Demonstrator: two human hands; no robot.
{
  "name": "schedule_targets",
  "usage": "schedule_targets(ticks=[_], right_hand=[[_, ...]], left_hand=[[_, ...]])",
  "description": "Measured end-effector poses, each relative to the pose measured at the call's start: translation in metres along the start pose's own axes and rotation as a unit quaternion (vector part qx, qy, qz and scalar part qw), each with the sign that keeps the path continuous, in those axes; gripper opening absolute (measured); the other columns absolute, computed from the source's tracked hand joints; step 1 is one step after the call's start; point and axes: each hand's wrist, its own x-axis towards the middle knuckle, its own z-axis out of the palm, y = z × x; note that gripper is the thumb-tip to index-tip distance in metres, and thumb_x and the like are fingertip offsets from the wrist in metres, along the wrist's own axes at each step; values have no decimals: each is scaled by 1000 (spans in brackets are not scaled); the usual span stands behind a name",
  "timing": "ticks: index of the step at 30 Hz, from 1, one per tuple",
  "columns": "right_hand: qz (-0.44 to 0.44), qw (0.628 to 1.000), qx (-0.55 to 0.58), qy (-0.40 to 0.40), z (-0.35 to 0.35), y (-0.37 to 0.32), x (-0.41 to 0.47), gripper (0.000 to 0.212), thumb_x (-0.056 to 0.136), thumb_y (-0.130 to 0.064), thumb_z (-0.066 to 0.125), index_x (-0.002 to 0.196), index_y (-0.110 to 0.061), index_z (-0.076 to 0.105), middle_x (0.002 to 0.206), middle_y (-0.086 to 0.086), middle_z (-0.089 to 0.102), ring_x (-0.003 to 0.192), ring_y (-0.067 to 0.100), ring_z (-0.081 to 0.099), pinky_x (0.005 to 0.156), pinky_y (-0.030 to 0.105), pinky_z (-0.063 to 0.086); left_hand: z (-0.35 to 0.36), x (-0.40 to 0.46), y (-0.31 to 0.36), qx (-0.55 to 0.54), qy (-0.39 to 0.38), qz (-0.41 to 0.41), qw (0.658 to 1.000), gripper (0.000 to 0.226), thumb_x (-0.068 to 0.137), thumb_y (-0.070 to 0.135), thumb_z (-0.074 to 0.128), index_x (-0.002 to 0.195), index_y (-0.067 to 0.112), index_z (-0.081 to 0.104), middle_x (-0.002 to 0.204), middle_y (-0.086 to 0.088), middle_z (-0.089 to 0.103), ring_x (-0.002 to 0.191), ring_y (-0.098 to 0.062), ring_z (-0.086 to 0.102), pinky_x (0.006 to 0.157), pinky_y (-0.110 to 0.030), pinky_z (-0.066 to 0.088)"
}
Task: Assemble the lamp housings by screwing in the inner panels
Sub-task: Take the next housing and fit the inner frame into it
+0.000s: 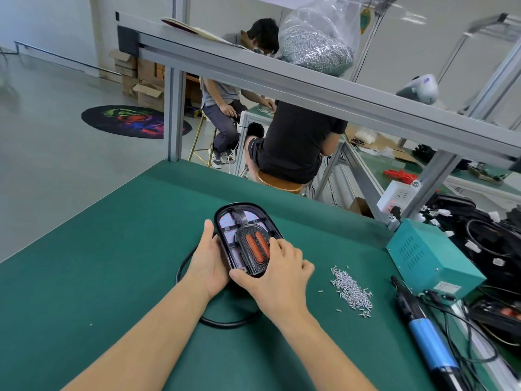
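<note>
The left hand cups the left rim of the lamp housing, thumb stretched up along its edge and fingers curled beneath, so the black oval shell sits tilted between both hands above the green bench mat. Inside it the inner panel, a smaller ribbed black piece with two orange strips, lies under the fingers of the right hand, which pinches its lower end between thumb and fingertips as if seating it. The housing looks like light, stiff moulded plastic with a glossy, somewhat slippery rim; its edges seem the safest hold, away from the pale reflective interior. Right of the right hand lies a loose pile of screws, then the blue electric screwdriver. No readable writing shows on any of these.
</note>
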Motion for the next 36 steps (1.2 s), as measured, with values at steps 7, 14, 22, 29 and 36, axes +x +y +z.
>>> schedule_targets(ticks=[7, 14, 22, 29, 36], right_hand=[[-14, 1000, -6, -14, 0, 5, 0, 88, 70, -76, 60, 139, -26, 40, 139, -9, 38, 126, 14, 32, 97, 30, 12], [-50, 998, -28, -9, -1, 7, -6, 95, 67, -82, 55, 141, -25, 37, 143, -8, 33, 130, 15, 28, 103, 34, 10], [69, 980, 184, 12, -27, 31, -1, 58, 97, -40, 53, 148, -23, 34, 154, -1, 30, 142, 16, 26, 114, 37, 20], [177, 902, 385, -88, -23, 57, 2, 27, 99, -10, 46, 109, -16, 70, 104, 1, 72, 92, 17, 62, 87, 29, 49], [201, 878, 412, -141, -28, 82, -4, 27, 101, -14, 46, 93, -18, 72, 79, -7, 72, 73, 12, 61, 75, 26, 52]], left_hand=[[1, -3, -1, 4, -15, -22, 1000, 50, 92, 48, 45, 103, 7, 73, 114, -18, 68, 96, -29, 70, 68, -40, 59], [2, 0, -3, 32, 19, -51, 998, 52, 95, 49, 43, 117, 7, 64, 115, -17, 68, 97, -29, 69, 76, -42, 55], [16, -3, -2, 34, 23, -59, 997, 48, 97, 44, 42, 114, 5, 63, 109, -18, 70, 91, -30, 71, 69, -43, 57], [16, -9, -13, 218, 21, 4, 976, 70, 95, 62, 20, 109, 9, 63, 110, -7, 70, 98, -22, 68, 79, -36, 53], [2, 2, 5, 485, 58, 145, 861, 46, 102, 45, 29, 114, 16, 63, 113, 1, 65, 107, -13, 58, 100, -31, 40]])
